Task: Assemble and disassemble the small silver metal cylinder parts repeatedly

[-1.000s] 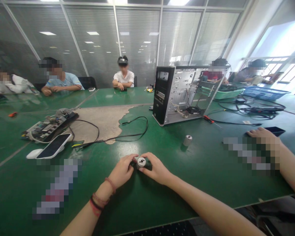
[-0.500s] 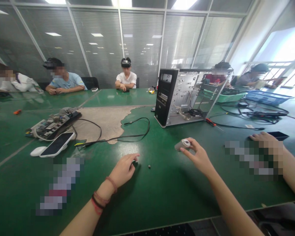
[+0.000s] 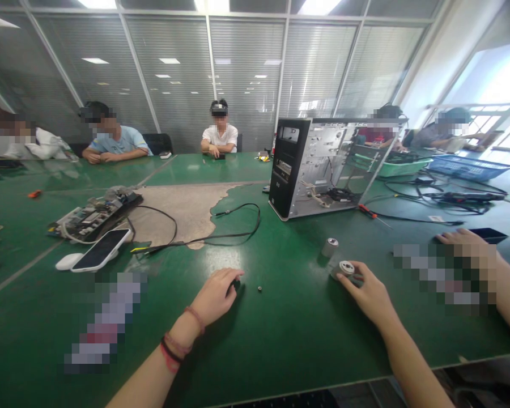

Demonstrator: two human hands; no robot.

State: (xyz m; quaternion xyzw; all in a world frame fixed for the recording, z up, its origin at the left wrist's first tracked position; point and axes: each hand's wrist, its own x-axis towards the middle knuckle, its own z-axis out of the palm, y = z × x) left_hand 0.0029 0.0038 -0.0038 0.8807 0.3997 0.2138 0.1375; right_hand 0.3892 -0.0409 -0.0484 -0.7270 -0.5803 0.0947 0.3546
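My right hand point(image 3: 365, 286) pinches a short silvery metal cylinder point(image 3: 345, 270) with a pale round top, held upright at or just above the table. Just behind it a similar metal cylinder point(image 3: 331, 247) stands upright. My left hand point(image 3: 219, 289) rests on its side on the green table point(image 3: 280, 351), fingers curled toward the thumb. A dark shape shows between them, too shadowed to name. To the right of its fingertips lies a tiny ring-shaped metal part point(image 3: 259, 289).
An opened computer case point(image 3: 297, 170) stands at centre right, a screwdriver point(image 3: 368, 211) beside it. A circuit assembly point(image 3: 97, 215), a phone point(image 3: 102, 249) and a black cable point(image 3: 238, 238) lie left. Another person's hand point(image 3: 467, 243) rests at right. Baskets point(image 3: 467, 167) stand behind.
My right hand has moved right and toward me, and the cylinder in it has gone from tilted to upright. A standing cylinder now shows where that hand was. My left hand has barely moved.
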